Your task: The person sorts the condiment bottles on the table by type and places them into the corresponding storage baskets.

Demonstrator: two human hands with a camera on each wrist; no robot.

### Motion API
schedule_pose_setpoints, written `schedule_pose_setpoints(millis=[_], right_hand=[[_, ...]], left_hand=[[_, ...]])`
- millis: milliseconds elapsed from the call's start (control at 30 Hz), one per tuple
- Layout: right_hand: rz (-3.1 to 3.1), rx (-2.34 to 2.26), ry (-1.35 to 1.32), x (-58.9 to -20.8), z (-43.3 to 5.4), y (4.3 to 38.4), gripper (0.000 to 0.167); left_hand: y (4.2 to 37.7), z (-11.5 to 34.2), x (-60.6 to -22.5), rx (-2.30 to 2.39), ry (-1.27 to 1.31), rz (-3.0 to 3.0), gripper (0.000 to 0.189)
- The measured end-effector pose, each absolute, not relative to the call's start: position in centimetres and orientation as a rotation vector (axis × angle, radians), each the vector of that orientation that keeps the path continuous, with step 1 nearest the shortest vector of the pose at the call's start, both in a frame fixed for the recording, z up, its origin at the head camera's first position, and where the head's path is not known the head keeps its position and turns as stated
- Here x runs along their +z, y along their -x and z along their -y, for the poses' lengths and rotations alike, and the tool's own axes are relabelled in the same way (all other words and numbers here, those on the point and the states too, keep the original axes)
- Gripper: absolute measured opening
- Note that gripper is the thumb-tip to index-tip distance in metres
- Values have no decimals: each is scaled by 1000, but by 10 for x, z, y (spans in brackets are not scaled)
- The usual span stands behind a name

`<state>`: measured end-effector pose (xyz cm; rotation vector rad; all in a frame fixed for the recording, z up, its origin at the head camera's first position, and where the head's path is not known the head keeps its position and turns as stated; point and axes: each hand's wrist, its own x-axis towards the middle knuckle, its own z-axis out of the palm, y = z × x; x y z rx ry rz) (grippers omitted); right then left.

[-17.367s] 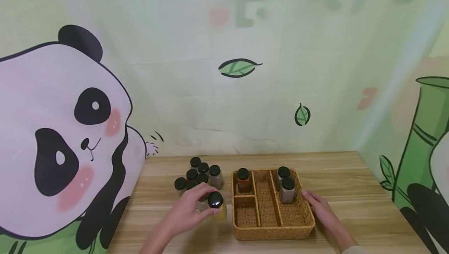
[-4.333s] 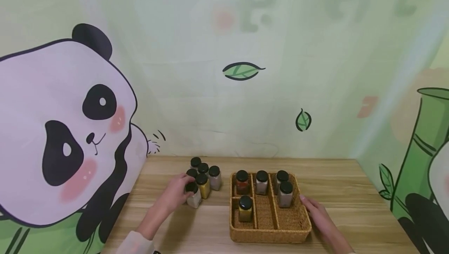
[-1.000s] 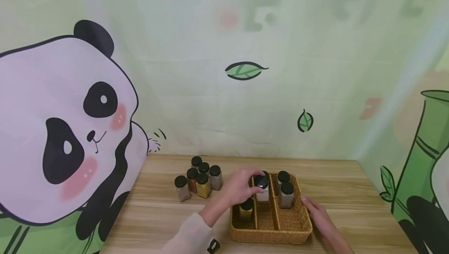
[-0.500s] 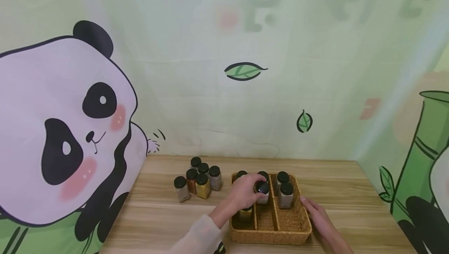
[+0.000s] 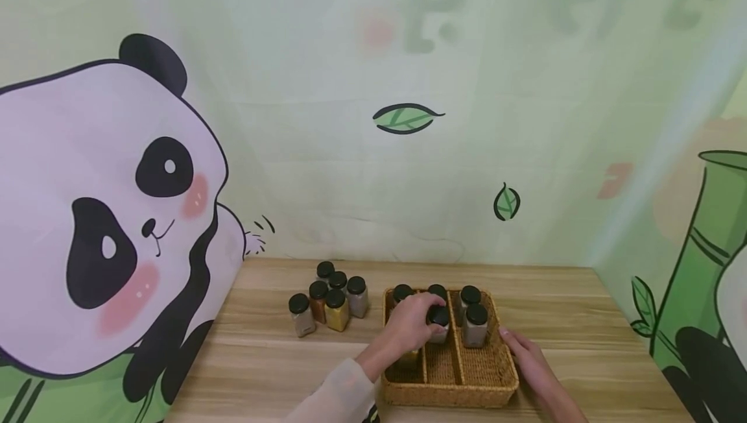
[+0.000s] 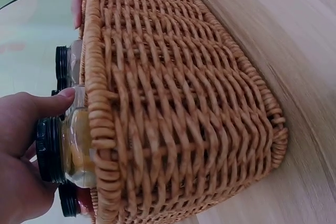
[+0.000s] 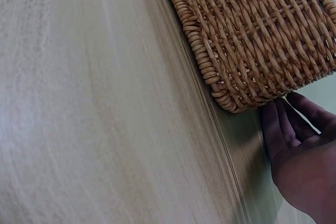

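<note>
My left hand reaches over the wicker basket and pinches the black lid of a spice jar between thumb and fingers. That jar stands in the middle compartment, in front of another black-lidded jar. In the left wrist view a jar with yellow contents stands in front of the held one, beside my left hand. My right hand rests its extended fingertips against the basket's right side; the right wrist view shows those fingers at the woven wall.
Several black-lidded spice jars, one with yellow contents, cluster left of the basket. Two jars, the nearer one greyish, stand in the right compartment. A black-lidded jar occupies the back left compartment. The wooden table extends around them.
Over the last seconds, my left hand took a pale jar from the cluster, carried it right and lowered it into the middle compartment, shifting slightly nearer. My right hand stays at the basket.
</note>
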<state>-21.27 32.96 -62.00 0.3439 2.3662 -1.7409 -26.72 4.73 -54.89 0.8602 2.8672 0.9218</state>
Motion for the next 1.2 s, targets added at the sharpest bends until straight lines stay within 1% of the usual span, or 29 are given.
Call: schedule_pose_setpoints(millis=[333, 567, 800, 1000, 1200], right_hand=[[-2367, -1758, -351, -619, -328, 211, 92], [-2390, -1744, -350, -617, -328, 210, 95], [-2367, -1763, -349, -616, -328, 210, 94], [-2375, -1764, -349, -617, -328, 210, 92], [-2374, -1756, -355, -619, -328, 211, 94]], left_hand=[[268, -52, -547, 771, -857, -2929, 48], [269, -52, -547, 775, -829, -2932, 49], [268, -48, -545, 793, -846, -2903, 52], [266, -34, -534, 853, -886, -2863, 54], [263, -7, -516, 974, -893, -2809, 53]])
